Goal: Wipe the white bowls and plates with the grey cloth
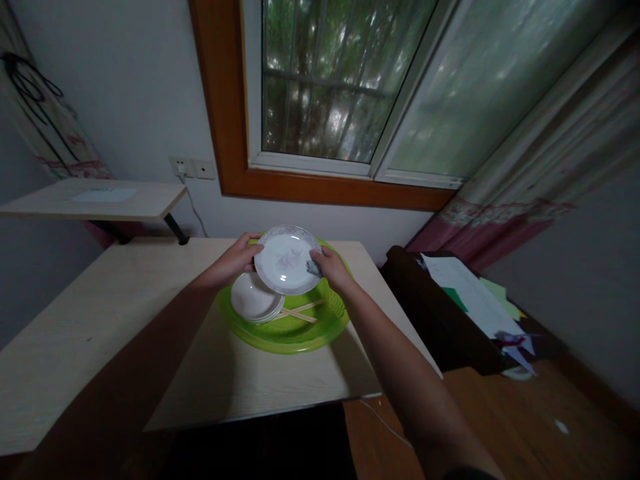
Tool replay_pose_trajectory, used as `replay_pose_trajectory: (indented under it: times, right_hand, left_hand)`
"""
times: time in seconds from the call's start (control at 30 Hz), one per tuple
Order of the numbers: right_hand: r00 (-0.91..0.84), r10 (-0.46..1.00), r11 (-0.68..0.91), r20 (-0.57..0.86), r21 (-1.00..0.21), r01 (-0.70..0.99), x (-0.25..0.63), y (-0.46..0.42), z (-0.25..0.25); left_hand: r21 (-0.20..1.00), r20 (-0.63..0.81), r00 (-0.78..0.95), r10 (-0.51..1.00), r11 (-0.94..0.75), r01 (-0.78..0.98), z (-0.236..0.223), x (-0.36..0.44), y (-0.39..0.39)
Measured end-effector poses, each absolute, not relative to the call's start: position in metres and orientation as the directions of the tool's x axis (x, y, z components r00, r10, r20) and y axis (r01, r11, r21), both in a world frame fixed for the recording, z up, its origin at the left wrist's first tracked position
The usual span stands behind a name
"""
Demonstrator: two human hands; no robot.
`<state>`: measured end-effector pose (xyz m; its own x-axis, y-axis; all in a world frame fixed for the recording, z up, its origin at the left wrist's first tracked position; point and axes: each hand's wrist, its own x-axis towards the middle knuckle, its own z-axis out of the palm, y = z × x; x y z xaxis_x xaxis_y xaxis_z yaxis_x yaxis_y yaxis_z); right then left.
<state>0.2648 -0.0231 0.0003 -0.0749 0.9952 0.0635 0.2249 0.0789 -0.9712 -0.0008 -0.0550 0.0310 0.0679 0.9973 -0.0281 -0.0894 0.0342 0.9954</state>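
A white plate (285,257) with a faint floral pattern is tilted toward me above a green basin (290,346). My left hand (241,259) grips its left rim, thumb on top and fingers underneath. On the right rim, my right hand (330,267) is closed, also with its thumb on the upper face. A small greyish patch (313,268), perhaps a cloth, shows beside the right thumb. Below the plate, a stack of smaller white dishes (256,299) sits in the basin's left part. Several light wooden chopsticks (303,313) lie crossed to the right of the stack.
The pale wooden table (195,373) carries a raised shelf (100,200) at its left back. A wall with sockets (193,168) and a window (345,87) stand behind. To the right is a dark brown piece of furniture (440,320) with papers (470,293) on it.
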Motion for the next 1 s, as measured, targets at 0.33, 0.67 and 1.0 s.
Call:
replay_pose_trajectory:
  times: [0.33, 0.67, 1.0]
  right_hand:
    - [-0.364, 0.93, 0.169, 0.042, -0.931, 0.324, 0.275, -0.013, 0.029]
    - [-0.479, 0.865, 0.375, 0.15, -0.828, 0.418, 0.26, -0.02, 0.051]
    - [-0.079, 0.903, 0.411, 0.421, -0.798, 0.44, 0.276, -0.017, 0.042]
  left_hand:
    - [0.961, 0.139, 0.268, 0.953, -0.195, 0.197, 0.053, 0.002, -0.025]
    - [0.949, 0.031, 0.328, 0.944, -0.131, 0.287, 0.049, -0.008, -0.027]
    - [0.997, 0.073, 0.129, 0.989, -0.074, 0.001, 0.038, -0.013, -0.042]
